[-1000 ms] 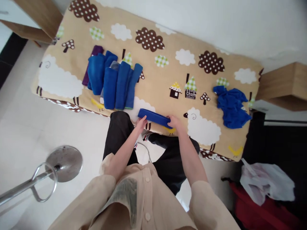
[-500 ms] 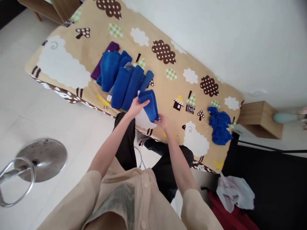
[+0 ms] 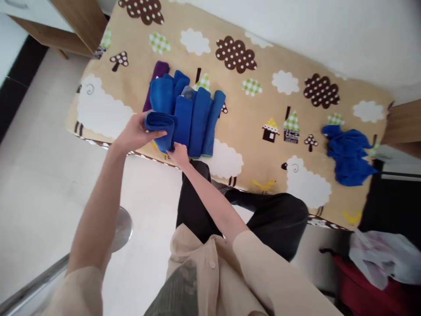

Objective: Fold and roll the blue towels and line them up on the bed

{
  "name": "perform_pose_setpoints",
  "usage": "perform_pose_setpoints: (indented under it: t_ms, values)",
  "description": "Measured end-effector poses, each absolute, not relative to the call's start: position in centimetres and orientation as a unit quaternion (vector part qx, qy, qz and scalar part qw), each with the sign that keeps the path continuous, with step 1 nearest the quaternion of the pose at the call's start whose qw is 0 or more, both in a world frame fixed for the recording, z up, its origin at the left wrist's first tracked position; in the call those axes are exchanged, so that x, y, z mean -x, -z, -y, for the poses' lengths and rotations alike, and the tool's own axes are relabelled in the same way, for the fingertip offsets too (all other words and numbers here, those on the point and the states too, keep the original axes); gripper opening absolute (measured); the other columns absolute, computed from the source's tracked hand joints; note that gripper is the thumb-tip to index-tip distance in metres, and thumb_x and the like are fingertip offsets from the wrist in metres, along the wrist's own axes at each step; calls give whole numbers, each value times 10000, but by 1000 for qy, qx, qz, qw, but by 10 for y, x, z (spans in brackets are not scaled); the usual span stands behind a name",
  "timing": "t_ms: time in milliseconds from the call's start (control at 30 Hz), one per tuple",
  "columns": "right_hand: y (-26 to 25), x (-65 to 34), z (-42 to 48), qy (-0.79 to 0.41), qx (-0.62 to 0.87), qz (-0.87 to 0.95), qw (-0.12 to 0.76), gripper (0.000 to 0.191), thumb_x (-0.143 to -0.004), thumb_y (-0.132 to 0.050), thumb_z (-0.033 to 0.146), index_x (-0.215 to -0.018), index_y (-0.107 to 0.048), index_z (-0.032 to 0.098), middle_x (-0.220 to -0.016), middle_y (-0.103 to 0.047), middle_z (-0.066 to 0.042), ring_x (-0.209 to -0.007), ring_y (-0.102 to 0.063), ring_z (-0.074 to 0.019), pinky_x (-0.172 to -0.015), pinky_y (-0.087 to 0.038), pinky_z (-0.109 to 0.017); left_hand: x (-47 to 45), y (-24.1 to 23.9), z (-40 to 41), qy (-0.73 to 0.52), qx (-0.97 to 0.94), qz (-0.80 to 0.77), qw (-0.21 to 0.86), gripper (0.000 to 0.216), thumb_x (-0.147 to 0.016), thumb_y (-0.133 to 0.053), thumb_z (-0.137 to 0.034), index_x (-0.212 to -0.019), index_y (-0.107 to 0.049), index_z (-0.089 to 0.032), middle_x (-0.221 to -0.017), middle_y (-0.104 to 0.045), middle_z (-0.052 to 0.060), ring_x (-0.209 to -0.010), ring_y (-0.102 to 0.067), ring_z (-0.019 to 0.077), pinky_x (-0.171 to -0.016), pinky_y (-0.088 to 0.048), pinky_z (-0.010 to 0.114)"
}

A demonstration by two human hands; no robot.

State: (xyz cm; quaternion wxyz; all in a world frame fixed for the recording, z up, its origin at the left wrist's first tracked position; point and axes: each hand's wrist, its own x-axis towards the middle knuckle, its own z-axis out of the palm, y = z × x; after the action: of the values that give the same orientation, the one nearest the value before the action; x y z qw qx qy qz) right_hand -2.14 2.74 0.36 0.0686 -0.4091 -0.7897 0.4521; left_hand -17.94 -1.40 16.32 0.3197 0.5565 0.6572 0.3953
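Note:
My left hand (image 3: 134, 131) grips a folded blue cloth (image 3: 162, 125) by its rolled end, over the near edge of the patterned table cover (image 3: 256, 101). My right hand (image 3: 179, 154) pinches the same cloth from below at its near corner. The cloth is held against the left side of a row of folded blue cloths (image 3: 194, 118) lying side by side, with a purple cloth (image 3: 157, 72) under the far-left one. A crumpled heap of blue cloths (image 3: 348, 153) lies at the right end of the table.
A wooden piece of furniture (image 3: 75, 22) stands at the far left corner, another (image 3: 404, 127) at the right end. A metal stool base and rail (image 3: 121, 228) stand on the white floor to my left. A white plastic bag (image 3: 384, 259) on something red lies at the lower right.
Both hands lifted the folded blue cloth from the table's near edge and carried it left, to the left side of the folded row.

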Motion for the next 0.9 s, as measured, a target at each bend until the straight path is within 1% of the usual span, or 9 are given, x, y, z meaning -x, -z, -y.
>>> perform_pose_setpoints:
  t_ms: [167,367,467,533,600,700,767,833,900]
  values:
    - [14,33,-24,-435,466,769,48,242,-922,-720,191,-1157,-774,176,-1039,-798,-102,-1030,-765,-322,-959,-591,-409,186,-137,8,-415,-542,-657,321,349,-764,-852,-443,-967,-726,-189,-924,-712,23,-920,-715,214,-893,-642,396]
    - [15,35,-29,-437,465,769,27,223,-944,-727,188,-1155,-768,131,-1071,-787,-147,-1079,-754,-331,-1018,-578,-428,184,-129,4,-410,-527,-660,345,407,-803,-831,-414,-1057,-707,-122,-993,-725,72,-1063,-703,262,-1021,-595,461]
    - [11,34,-29,-468,470,746,54,396,-897,-793,165,-1281,-707,120,-1143,-776,-148,-1140,-737,-317,-1073,-558,-435,189,-127,1,-403,-535,-664,333,628,-804,-844,-449,-1297,-643,-117,-1252,-699,140,-1298,-616,315,-1154,-496,510]
    - [7,22,-25,-496,473,721,102,628,-855,-831,153,-1439,-600,128,-1273,-741,-150,-1189,-718,-292,-1094,-556,-432,192,-127,4,-399,-531,-693,281,831,-779,-873,-484,-1460,-539,-144,-1479,-577,181,-1481,-460,346,-1252,-371,536]
    - [0,-9,-20,-510,471,703,156,764,-851,-832,182,-1539,-502,158,-1391,-686,-146,-1212,-705,-264,-1094,-564,-428,186,-126,15,-394,-504,-742,200,951,-802,-854,-526,-1569,-422,-166,-1640,-403,203,-1596,-272,359,-1312,-230,555]
    - [-12,-94,-16,-488,462,712,201,611,-904,-762,294,-1481,-582,199,-1404,-681,-126,-1207,-698,-254,-1069,-581,-447,138,-118,51,-373,-481,-782,132,843,-977,-647,-537,-1650,-298,-170,-1725,-253,198,-1637,-154,344,-1330,-133,574]
    - [-20,-172,-19,-440,483,729,202,409,-930,-701,370,-1301,-715,198,-1317,-728,-122,-1219,-687,-273,-1035,-594,-462,76,-108,83,-332,-524,-765,173,681,-1052,-503,-481,-1643,-342,-185,-1713,-305,175,-1632,-187,333,-1320,-180,586]
    - [-29,-257,-24,-385,533,731,184,360,-930,-668,413,-1193,-759,186,-1301,-735,-134,-1221,-687,-291,-1016,-597,-475,4,-97,115,-260,-565,-748,231,610,-1045,-512,-429,-1602,-444,-191,-1703,-329,180,-1620,-216,366,-1294,-250,607]
    - [-40,-339,-27,-315,609,708,170,352,-923,-632,393,-1161,-764,170,-1270,-747,-141,-1177,-706,-295,-1028,-585,-498,-56,-91,139,-157,-572,-768,240,616,-1010,-574,-384,-1593,-485,-206,-1750,-198,190,-1617,-128,469,-1241,-237,727]
